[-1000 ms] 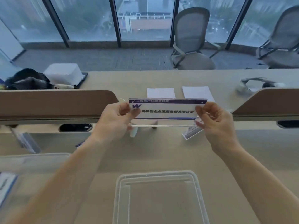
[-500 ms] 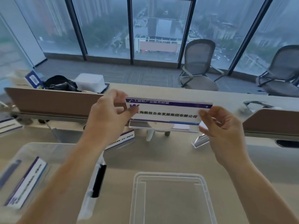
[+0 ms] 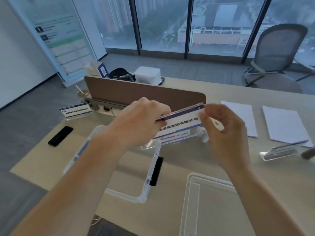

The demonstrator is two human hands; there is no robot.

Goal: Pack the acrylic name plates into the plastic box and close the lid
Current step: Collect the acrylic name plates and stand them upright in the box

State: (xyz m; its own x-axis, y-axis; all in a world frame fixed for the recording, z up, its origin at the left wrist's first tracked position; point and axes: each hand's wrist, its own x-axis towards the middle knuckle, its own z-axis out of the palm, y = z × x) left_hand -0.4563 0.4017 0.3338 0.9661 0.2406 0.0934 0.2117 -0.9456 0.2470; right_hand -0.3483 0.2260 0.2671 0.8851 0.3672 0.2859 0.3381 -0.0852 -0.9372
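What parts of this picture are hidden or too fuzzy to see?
Head view: the left hand covers the first words on the held name plate.
Head view: the left forearm hides what lies in the box.
Head view: the lid is cut off by the bottom edge.
Head view: the print on the far name plate is too small to read.

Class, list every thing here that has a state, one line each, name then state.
name plate: held in the air, tilted
left hand: grips the plate's left end
right hand: pinches its right end
plastic box: open
lid: off the box, lying flat
phone: lying flat, screen dark
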